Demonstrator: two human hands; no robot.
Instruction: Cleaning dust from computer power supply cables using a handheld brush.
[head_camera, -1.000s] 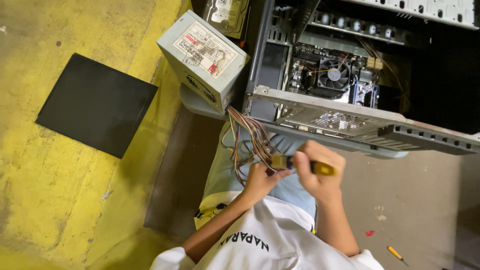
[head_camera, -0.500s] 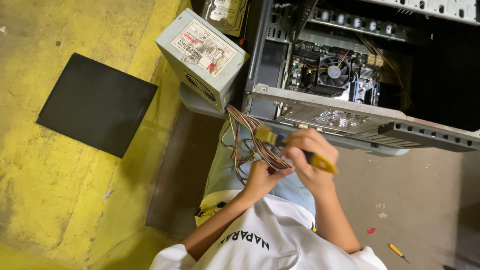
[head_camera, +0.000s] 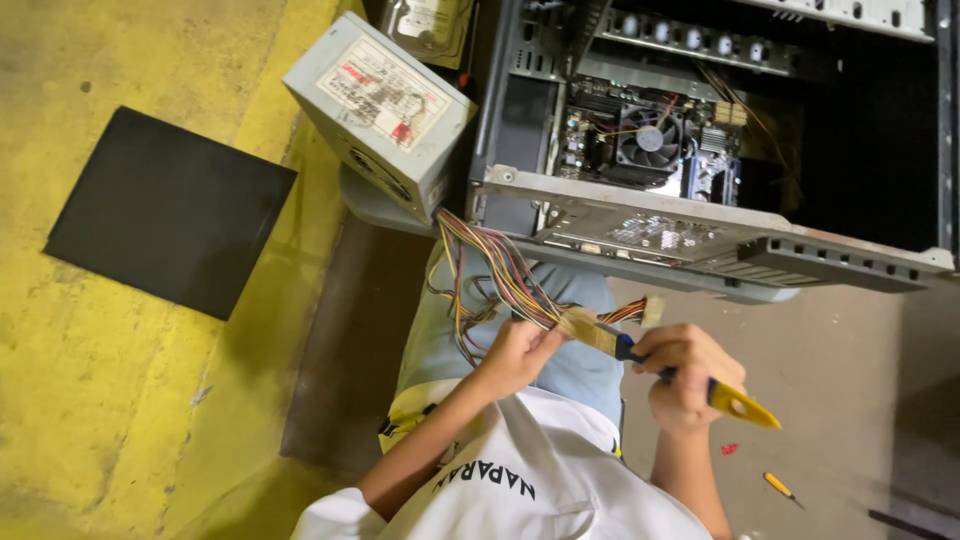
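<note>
Far left, a black panel (head_camera: 170, 212) lay flat on the yellow floor; beside it we noted the grey power supply (head_camera: 378, 112), its wire bundle (head_camera: 500, 285) running down to our hands. Left hand (head_camera: 515, 355) was closed around the bundle. Right hand (head_camera: 685, 375) gripped a yellow-handled brush (head_camera: 660, 368), long axis slanting up-left, bristles touching the wires. Open computer case (head_camera: 700, 215) stood above.

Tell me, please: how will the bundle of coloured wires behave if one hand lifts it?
The wire bundle probably flops, since it already sags in loose curves. It likely cannot come far, being attached to the grey power supply box. It seems light: the left hand holds it easily.
</note>
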